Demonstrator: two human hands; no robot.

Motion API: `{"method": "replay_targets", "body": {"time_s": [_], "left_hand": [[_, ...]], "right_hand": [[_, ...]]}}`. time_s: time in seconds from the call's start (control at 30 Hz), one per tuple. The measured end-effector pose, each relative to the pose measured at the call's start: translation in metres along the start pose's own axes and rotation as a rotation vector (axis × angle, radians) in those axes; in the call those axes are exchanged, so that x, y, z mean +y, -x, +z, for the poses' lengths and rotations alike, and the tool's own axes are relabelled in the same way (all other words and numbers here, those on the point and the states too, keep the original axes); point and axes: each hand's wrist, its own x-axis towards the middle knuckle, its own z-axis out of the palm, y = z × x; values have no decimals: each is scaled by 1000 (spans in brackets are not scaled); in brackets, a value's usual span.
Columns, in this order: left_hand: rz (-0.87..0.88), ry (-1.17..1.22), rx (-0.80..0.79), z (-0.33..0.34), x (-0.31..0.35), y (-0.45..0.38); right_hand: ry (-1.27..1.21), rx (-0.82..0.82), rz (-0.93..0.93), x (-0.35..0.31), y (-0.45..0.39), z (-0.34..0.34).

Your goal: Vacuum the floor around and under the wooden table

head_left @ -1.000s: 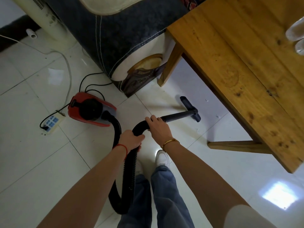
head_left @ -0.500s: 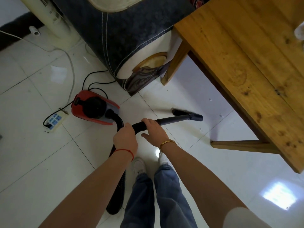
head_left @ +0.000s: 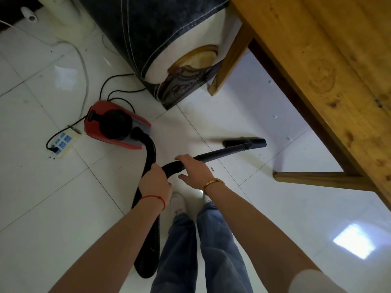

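A red canister vacuum (head_left: pixel 115 125) sits on the white tiled floor (head_left: pixel 42 176) at left. Its black ribbed hose (head_left: pixel 150 149) loops up to my hands and down behind my left arm. My left hand (head_left: pixel 155 182) is shut around the hose bend. My right hand (head_left: pixel 195 171) rests on the hose end where the dark wand (head_left: pixel 222 152) begins, fingers partly spread. The floor nozzle (head_left: pixel 243 142) lies on the tile beside the wooden table (head_left: pixel 330 66), just outside its near edge. Small specks of debris (head_left: pixel 275 116) dot the floor under the table.
A dark sofa (head_left: pixel 152 28) stands beyond the vacuum, touching a table leg (head_left: pixel 229 64). Another table leg (head_left: pixel 317 179) slants at right. A white power strip (head_left: pixel 62 142) with black cables (head_left: pixel 112 85) lies left of the vacuum. My shoe (head_left: pixel 178 201) and jeans are below my hands.
The nozzle has swung from pointing under the table to lying sideways nearer me. My hands pulled the wand back, and my right hand's fingers have loosened on it.
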Motion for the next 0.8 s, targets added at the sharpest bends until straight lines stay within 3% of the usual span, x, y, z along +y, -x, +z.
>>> {"method": "replay_targets", "body": {"time_s": [0.2,0.33,0.8], "left_hand": [[-65,174,-129,7,5,2],[-26,220,-233,9,14,-4],[-10,229,81,12,27,-29]], "right_hand": [[345,-19,-57,14,0,0],[445,-16,-64,23,0,-4],[495,177,-76,35,-43,-14]]}}
